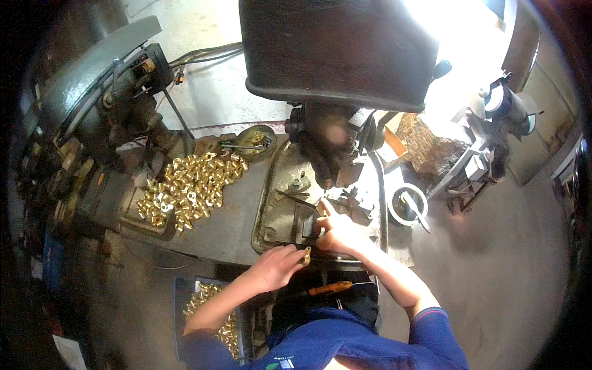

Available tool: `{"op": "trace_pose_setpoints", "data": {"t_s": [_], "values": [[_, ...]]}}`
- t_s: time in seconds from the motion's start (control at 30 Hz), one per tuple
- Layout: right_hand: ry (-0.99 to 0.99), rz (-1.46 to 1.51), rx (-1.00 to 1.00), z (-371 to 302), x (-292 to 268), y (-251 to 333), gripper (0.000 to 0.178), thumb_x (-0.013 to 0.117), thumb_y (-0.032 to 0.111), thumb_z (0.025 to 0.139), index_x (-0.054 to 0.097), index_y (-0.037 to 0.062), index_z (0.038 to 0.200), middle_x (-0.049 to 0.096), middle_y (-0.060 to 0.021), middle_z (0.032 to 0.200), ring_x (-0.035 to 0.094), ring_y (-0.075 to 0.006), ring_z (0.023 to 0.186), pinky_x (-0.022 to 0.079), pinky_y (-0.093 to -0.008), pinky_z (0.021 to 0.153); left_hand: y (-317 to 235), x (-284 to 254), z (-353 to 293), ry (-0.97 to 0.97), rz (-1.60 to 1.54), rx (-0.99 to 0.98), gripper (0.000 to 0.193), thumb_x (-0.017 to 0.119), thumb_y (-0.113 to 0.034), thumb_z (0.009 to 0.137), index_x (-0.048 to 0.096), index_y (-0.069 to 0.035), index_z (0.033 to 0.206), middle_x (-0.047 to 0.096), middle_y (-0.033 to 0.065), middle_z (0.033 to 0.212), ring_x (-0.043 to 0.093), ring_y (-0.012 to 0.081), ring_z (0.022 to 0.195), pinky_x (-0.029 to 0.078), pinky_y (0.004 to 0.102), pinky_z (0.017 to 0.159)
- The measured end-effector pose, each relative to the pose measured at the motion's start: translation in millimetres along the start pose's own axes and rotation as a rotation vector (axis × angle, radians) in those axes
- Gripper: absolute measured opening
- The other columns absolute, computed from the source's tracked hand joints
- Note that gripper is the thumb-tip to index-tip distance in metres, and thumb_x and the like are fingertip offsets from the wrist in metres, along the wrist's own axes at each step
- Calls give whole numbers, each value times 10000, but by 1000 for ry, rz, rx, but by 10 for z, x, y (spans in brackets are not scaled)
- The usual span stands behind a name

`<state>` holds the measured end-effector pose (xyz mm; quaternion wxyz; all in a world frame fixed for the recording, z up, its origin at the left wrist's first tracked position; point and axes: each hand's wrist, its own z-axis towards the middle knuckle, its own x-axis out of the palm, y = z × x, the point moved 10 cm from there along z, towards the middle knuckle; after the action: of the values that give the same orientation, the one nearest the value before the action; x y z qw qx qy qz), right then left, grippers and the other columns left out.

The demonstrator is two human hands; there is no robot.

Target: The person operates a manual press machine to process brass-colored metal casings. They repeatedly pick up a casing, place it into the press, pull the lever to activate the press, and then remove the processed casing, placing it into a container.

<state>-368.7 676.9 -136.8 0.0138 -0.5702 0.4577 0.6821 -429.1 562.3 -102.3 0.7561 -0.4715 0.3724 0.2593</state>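
One brass fitting point(306, 255) is clamped in the fingers of the left hand point(275, 267), by the front rim of the drilling machine's tray point(258, 229). The right hand point(339, 237) reaches over that tray beside a dark metal fixture point(297, 221), its index finger stretched toward the spot below the machine's head point(338, 55) and the others curled; whether they grip anything, I cannot tell. Left of the tray, many brass pieces point(196, 185) lie heaped on the counter point(237, 213). More fill a blue bin point(179, 308) below. A white bowl point(423, 196) stands right of the tray.
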Motion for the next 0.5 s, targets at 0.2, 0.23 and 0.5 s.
{"op": "trace_pose_setpoints", "data": {"t_s": [0.2,0.23,0.5], "values": [[14,262,-161,-173,-175,160,351,616,125,564,616,4,893,572,-169,1117,620,-288,800,497,-359,714,115,-163,29,-50,-19,-82,315,620,-62,762,547,-27,1066,533,140,854,572,330,775,480,416,656],[12,311,-205,-277,-289,205,377,611,108,557,614,-4,917,579,-146,1112,621,-263,780,496,-348,696,126,-184,76,-71,-16,-78,311,614,-61,766,547,-28,1067,533,145,862,571,335,775,479,419,656],[-195,403,-80,-964,-507,-343,534,546,30,519,642,70,1042,507,-29,803,448,-121,632,389,-237,570,451,111,670,-64,15,-101,242,591,-102,781,537,-38,1008,538,151,888,563,358,816,463,434,682]]}}
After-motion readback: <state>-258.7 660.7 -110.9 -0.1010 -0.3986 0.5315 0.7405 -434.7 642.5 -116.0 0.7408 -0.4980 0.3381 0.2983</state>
